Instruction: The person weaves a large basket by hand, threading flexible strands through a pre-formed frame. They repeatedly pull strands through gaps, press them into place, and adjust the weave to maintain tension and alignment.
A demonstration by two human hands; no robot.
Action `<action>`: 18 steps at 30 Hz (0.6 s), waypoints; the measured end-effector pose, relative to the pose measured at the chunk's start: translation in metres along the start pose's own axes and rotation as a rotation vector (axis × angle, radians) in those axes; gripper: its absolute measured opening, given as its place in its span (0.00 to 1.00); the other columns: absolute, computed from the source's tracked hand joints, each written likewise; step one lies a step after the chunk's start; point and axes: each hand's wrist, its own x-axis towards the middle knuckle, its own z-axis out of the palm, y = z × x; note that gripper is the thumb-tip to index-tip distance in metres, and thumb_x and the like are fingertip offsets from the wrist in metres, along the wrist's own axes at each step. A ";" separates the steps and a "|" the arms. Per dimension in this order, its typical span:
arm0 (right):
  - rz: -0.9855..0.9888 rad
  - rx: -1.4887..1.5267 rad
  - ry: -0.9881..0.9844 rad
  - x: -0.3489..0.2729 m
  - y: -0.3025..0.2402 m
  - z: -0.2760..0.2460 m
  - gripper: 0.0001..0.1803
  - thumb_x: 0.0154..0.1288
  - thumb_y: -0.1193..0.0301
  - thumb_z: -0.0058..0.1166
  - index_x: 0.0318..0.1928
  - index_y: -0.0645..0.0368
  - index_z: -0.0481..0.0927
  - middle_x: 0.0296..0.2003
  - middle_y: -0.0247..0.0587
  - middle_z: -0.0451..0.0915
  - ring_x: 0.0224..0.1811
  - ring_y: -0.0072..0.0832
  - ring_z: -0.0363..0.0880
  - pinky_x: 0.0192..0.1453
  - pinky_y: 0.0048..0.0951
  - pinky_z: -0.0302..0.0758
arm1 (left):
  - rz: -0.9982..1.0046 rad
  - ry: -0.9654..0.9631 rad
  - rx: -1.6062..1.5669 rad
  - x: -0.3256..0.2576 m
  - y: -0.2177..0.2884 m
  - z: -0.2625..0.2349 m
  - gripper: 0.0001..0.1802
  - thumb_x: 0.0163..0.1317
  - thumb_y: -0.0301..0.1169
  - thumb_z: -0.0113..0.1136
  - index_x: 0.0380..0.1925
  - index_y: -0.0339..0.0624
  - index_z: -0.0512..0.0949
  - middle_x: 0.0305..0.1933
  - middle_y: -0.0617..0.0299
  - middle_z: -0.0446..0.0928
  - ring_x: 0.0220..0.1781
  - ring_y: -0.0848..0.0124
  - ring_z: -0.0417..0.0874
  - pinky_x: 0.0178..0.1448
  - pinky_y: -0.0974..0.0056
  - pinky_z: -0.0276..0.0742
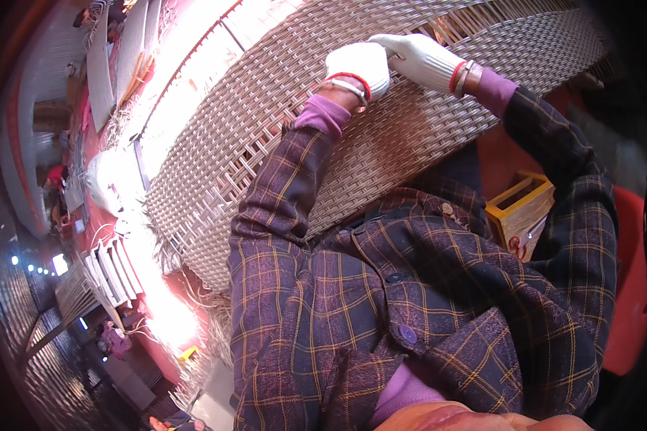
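A large woven panel [381, 154] of grey-brown flat strands lies slanted across my lap. Over its upper middle are both my hands, in white knit gloves with red cuffs. My left hand [361, 66] is curled into a fist with its back toward me, so its fingertips are hidden. Touching it from the right is my right hand [425, 62], its fingers pressed together and pointing left. Whatever thin piece they grip is too hidden to make out. Just right of my right hand, a band of loose open strands [474, 25] breaks the tight weave.
A wooden box with a yellow rim [519, 197] stands by my right side, with red-handled scissors [516, 246] at it. Beside me is a red plastic seat [629, 280]. Loose fibres [201, 298] lie at the left, where strong light glares. Stacked panels [111, 269] stand farther left.
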 end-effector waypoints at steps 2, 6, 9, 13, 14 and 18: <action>-0.029 -0.003 -0.009 0.001 0.000 -0.001 0.26 0.78 0.75 0.54 0.73 0.58 0.77 0.46 0.57 0.91 0.46 0.49 0.93 0.53 0.43 0.89 | 0.027 0.015 -0.055 0.002 -0.006 0.009 0.19 0.71 0.38 0.55 0.49 0.42 0.90 0.48 0.46 0.91 0.50 0.46 0.92 0.55 0.46 0.87; 0.026 -0.054 -0.057 0.006 -0.003 0.001 0.26 0.79 0.75 0.52 0.74 0.58 0.78 0.45 0.55 0.92 0.44 0.45 0.94 0.51 0.43 0.89 | -0.046 0.053 -0.141 -0.001 -0.015 0.028 0.17 0.71 0.39 0.57 0.43 0.42 0.91 0.42 0.44 0.90 0.46 0.45 0.91 0.53 0.45 0.87; -0.021 -0.093 -0.161 0.017 -0.003 -0.002 0.29 0.79 0.75 0.52 0.78 0.55 0.73 0.47 0.55 0.91 0.43 0.42 0.94 0.51 0.41 0.89 | -0.058 0.266 -0.293 -0.015 -0.014 0.031 0.16 0.72 0.41 0.60 0.42 0.43 0.91 0.39 0.45 0.89 0.44 0.46 0.91 0.51 0.46 0.86; -0.058 -0.069 -0.241 0.028 0.002 -0.007 0.29 0.80 0.75 0.54 0.78 0.51 0.74 0.46 0.55 0.91 0.38 0.37 0.93 0.46 0.36 0.89 | -0.234 0.434 -0.557 -0.041 0.003 0.030 0.16 0.73 0.40 0.64 0.45 0.40 0.91 0.37 0.48 0.89 0.40 0.55 0.91 0.50 0.54 0.85; -0.061 -0.051 -0.245 0.031 0.004 -0.008 0.28 0.80 0.75 0.54 0.78 0.50 0.75 0.46 0.55 0.91 0.37 0.36 0.92 0.45 0.35 0.88 | -0.241 0.545 -0.673 -0.046 0.007 0.030 0.16 0.74 0.39 0.64 0.46 0.39 0.90 0.36 0.50 0.89 0.40 0.58 0.91 0.50 0.56 0.86; 0.049 0.103 -0.078 0.025 0.008 -0.005 0.26 0.79 0.72 0.59 0.74 0.52 0.79 0.39 0.47 0.90 0.35 0.28 0.90 0.42 0.32 0.87 | -0.182 0.817 -0.807 -0.069 0.018 0.040 0.13 0.74 0.28 0.68 0.54 0.36 0.88 0.46 0.55 0.90 0.47 0.69 0.91 0.55 0.64 0.86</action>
